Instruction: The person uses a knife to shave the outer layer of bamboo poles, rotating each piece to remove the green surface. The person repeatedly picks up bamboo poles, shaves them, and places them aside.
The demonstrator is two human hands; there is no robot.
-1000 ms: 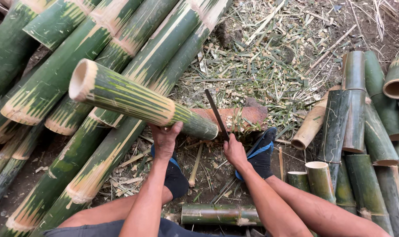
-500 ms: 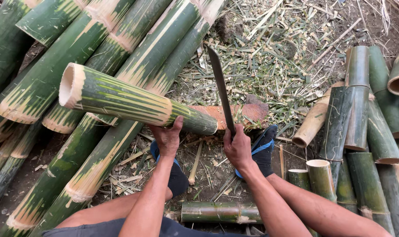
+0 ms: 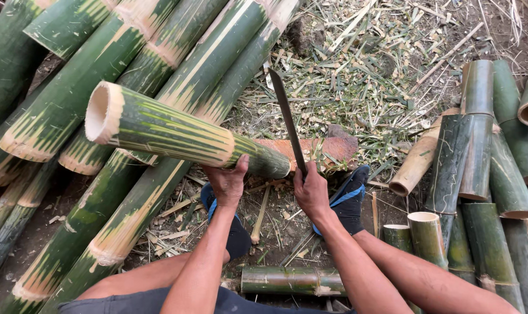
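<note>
Left hand (image 3: 228, 181) cupped the bamboo section (image 3: 176, 132) from below, fingers wrapped, propped on a reddish block (image 3: 333, 148) | right hand (image 3: 310, 189) gripped a raised machete (image 3: 287, 119) | culm looked stiff, heavy, waxy-slick; best held mid-length beside the node.

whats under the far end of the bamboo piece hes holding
The bamboo section in the left hand rests one end on a reddish wood block; where they meet is hidden.

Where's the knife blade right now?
In the head view the knife is near centre, gripped by the right hand and pointing up and away, just right of the bamboo section that the left hand steadies.
</note>
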